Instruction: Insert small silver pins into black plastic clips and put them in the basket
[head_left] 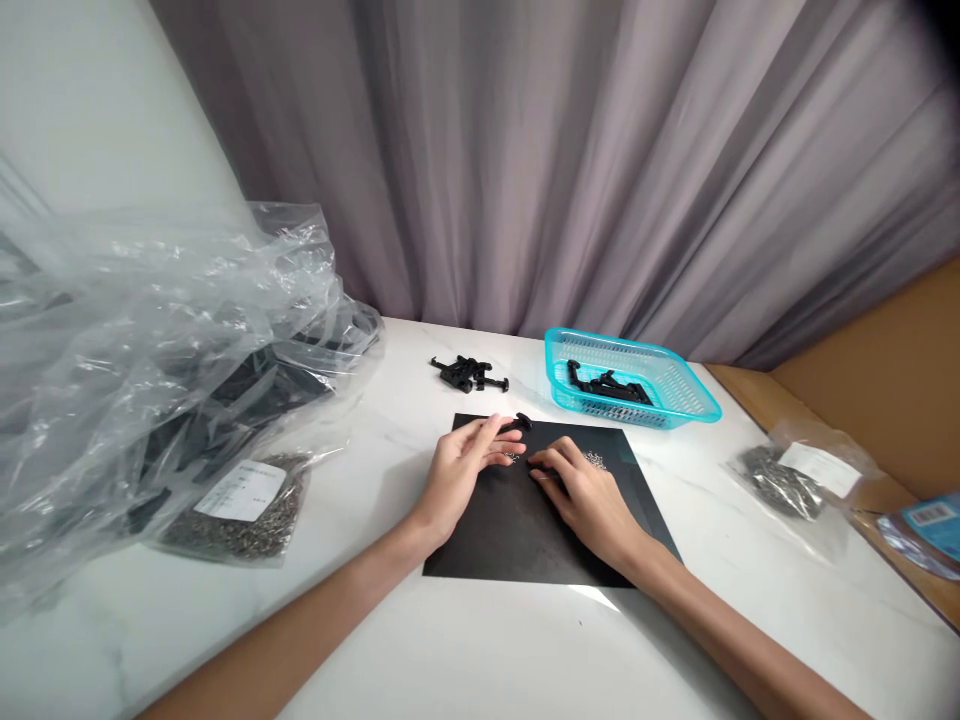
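My left hand (466,462) is closed on a black plastic part (523,422), whose end sticks out past the fingertips above a black mat (517,530). To its right, my right hand (577,482) rests on the mat with its fingers bent together; whatever is between the fingertips is too small to make out. Small metal pieces (595,460) lie in a pile just behind my right hand, and a few more show by my left fingertips.
Black parts (466,374) lie loose behind the mat. A blue basket (675,385) at the back right holds more black parts (611,386). Bags of metal pieces sit left (247,510) and right (784,482). Large clear plastic bags (225,300) cover the left side.
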